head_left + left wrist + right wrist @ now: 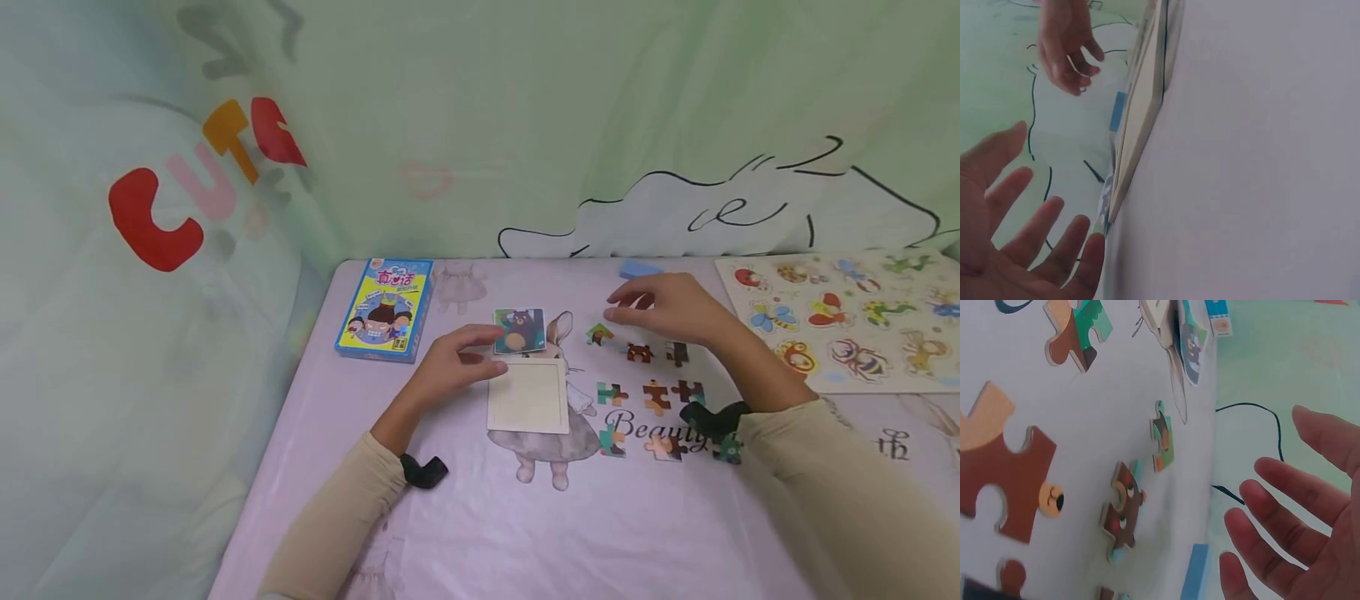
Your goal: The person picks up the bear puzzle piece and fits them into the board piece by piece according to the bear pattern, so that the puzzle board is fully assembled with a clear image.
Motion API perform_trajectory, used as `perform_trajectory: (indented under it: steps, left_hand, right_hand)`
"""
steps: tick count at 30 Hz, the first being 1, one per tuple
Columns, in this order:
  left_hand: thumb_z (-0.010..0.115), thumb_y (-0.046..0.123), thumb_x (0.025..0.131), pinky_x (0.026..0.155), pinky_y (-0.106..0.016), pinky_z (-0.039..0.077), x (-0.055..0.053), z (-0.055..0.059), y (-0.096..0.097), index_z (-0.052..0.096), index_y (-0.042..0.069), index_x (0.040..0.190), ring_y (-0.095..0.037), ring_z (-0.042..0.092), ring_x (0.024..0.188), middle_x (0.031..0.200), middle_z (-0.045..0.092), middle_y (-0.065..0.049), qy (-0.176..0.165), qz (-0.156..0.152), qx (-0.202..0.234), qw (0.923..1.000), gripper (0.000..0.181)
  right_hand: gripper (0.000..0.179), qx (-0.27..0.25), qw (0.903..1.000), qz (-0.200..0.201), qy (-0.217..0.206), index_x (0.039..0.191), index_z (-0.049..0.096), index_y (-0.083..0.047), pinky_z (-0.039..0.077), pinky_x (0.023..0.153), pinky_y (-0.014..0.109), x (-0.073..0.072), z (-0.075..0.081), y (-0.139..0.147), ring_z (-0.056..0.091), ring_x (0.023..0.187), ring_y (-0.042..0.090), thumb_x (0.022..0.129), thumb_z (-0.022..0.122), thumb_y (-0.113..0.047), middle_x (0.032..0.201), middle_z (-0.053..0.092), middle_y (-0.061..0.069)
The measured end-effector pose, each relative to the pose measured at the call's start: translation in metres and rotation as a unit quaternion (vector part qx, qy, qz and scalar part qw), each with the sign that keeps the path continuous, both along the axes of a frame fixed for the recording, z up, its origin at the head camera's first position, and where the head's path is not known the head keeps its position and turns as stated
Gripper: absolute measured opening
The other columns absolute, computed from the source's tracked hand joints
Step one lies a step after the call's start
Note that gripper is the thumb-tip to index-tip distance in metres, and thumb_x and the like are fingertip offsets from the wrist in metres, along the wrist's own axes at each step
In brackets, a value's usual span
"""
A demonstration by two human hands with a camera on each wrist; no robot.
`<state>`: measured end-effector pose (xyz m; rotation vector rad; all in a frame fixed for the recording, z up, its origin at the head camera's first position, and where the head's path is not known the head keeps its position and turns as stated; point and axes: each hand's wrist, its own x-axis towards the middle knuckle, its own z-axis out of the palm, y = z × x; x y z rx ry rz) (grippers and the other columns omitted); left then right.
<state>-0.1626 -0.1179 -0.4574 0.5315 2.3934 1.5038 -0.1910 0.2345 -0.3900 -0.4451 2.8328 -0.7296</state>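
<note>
Green and brown, a small wooden puzzle piece [598,336] lies flat on the table at the upper left end of the loose pieces, nearest the left hand's side. The relation that matters most is its place beside the right hand [667,307]: it sits just below the fingertips and slightly left of them in the head view, on the near side of the hand. The piece is about as broad as it is tall, so no clear long axis can be told. That hand is plainly the nearer; its grip is loose and holds nothing, the fingers parted in the right wrist view. To the piece's right lie a bear-face piece [640,352] and a dark piece [677,353], with two more rows towards the person. To its left, across part of a printed rabbit, lie a pale square frame [528,396], bare inside, and, just beyond the frame, a bear picture card [519,332]. The left hand [459,367] hovers at their left edges, fingers spread and nothing in its grip; whether a fingertip brushes the card cannot be told. Farther out, a blue and yellow box [385,310] lies at the left, a small blue object [640,268] shows behind the right hand, and an insect board [828,385] covers the right end of the pink-clothed table [465,517]. A pale green curtain [442,83] hangs behind.
</note>
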Motion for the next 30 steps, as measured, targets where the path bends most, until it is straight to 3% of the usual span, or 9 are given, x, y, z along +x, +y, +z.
perform_trajectory:
  steps: [5, 9, 13, 21, 30]
  left_hand:
    - [0.081, 0.032, 0.087, 0.101, -0.039, 0.052, -0.001, -0.01, 0.001, 0.071, 0.018, 0.129, -0.016, 0.061, 0.126, 0.135, 0.065, 0.006, 0.041, 0.001, -0.004, 0.9992, 0.045]
    - [0.083, 0.033, 0.086, 0.104, -0.04, 0.05, -0.004, -0.019, -0.001, 0.075, 0.019, 0.121, -0.013, 0.06, 0.125, 0.13, 0.067, 0.006, 0.103, -0.002, -0.041, 0.9938, 0.038]
    - [0.083, 0.032, 0.085, 0.108, -0.04, 0.046, -0.006, -0.026, -0.004, 0.077, 0.019, 0.116, -0.013, 0.058, 0.125, 0.126, 0.067, 0.006, 0.143, -0.014, -0.085, 0.986, 0.034]
    - [0.085, 0.031, 0.084, 0.105, -0.041, 0.045, -0.006, -0.03, -0.006, 0.078, 0.018, 0.112, -0.016, 0.056, 0.121, 0.123, 0.066, 0.003, 0.161, -0.043, -0.106, 0.9804, 0.031]
    - [0.087, 0.031, 0.081, 0.102, -0.04, 0.046, -0.005, -0.027, -0.007, 0.079, 0.016, 0.109, -0.017, 0.055, 0.117, 0.121, 0.067, 0.002, 0.165, -0.047, -0.13, 0.9766, 0.032]
  right_hand:
    - [0.04, -0.008, 0.9992, 0.009, -0.037, 0.117, 0.074, -0.01, 0.05, 0.069, 0.031, -0.009, -0.01, -0.01, 0.064, 0.096, 0.026, 0.094, 0.071, -0.043, 0.108, 0.074, 0.009]
    - [0.035, -0.022, 0.9983, 0.011, -0.053, 0.114, 0.074, -0.009, 0.05, 0.069, 0.031, -0.015, -0.019, -0.017, 0.064, 0.094, 0.025, 0.094, 0.072, -0.037, 0.104, 0.073, 0.008]
    - [0.033, -0.025, 0.9973, 0.002, -0.069, 0.114, 0.074, -0.007, 0.05, 0.07, 0.032, -0.018, -0.027, -0.02, 0.062, 0.092, 0.026, 0.095, 0.072, -0.035, 0.103, 0.071, 0.01]
    - [0.033, -0.04, 0.992, -0.03, -0.116, 0.115, 0.073, -0.009, 0.047, 0.072, 0.031, -0.021, -0.036, -0.019, 0.057, 0.091, 0.026, 0.092, 0.075, -0.031, 0.105, 0.068, 0.011]
    - [0.03, -0.034, 0.9888, -0.019, -0.144, 0.109, 0.071, -0.01, 0.046, 0.073, 0.032, -0.027, -0.037, -0.022, 0.054, 0.092, 0.025, 0.084, 0.083, -0.022, 0.103, 0.062, 0.01]
